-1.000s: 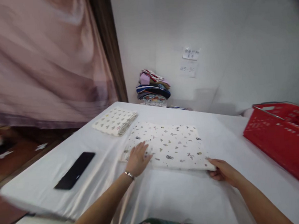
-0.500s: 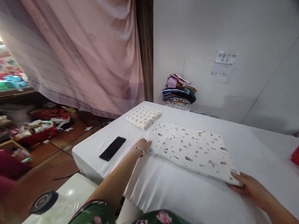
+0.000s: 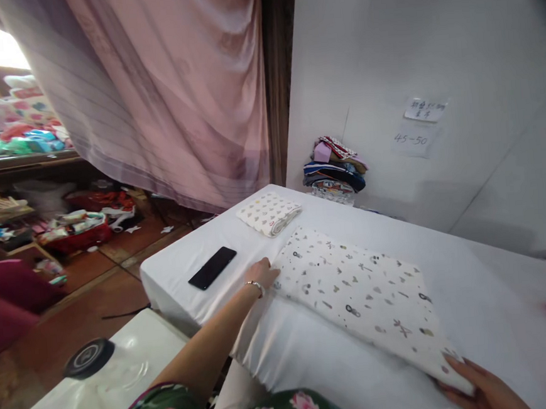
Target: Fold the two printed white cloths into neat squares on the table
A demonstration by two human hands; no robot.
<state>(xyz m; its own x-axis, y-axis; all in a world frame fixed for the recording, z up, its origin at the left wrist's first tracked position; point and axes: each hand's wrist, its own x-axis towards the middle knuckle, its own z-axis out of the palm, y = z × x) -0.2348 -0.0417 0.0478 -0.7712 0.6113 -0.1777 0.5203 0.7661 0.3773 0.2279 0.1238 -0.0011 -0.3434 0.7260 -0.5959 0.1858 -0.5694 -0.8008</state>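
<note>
The patterned cloth point(image 3: 355, 286) lies flat on the white-covered table point(image 3: 476, 264), right hand point(image 3: 481, 386) pinching its near corner, left hand point(image 3: 262, 273) at the opposite end, its grip unclear. Even, gentle tension should keep that edge straight! Beyond, a phone point(image 3: 212, 267), pink curtain point(image 3: 197, 78), pale wall point(image 3: 383, 44).

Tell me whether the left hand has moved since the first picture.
Yes. The left hand has shifted left, nearer the black phone: it lay on top of the printed cloth and is now at that cloth's left edge.
</note>
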